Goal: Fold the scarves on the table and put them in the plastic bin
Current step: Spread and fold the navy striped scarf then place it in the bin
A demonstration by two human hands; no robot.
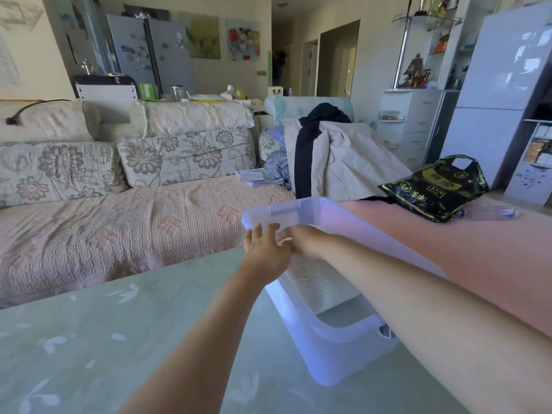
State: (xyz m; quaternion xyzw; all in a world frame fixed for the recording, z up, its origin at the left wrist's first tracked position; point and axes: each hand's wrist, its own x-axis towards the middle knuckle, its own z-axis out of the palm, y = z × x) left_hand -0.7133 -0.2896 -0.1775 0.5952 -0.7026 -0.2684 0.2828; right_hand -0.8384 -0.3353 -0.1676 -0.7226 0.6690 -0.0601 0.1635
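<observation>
A translucent plastic bin (pixel 334 348) stands on the pale green table (pixel 119 339). A white textured folded scarf (pixel 316 282) lies on its floor. To the right of the bin, a pink scarf (pixel 478 249) is spread over the table. My left hand (pixel 265 249) reaches to the bin's far left corner, with its fingers stretched out against the rim. My right hand (pixel 294 237) reaches across the inside of the bin to the same corner. Its fingers are hidden behind my left hand.
A black plastic bag (pixel 436 189) lies on the far right of the pink scarf, with a small clear object (pixel 495 212) beside it. Behind the table runs a sofa (pixel 104 228) with flowered cushions and a pile of clothes (pixel 328 156). White cabinets (pixel 501 85) stand at the right.
</observation>
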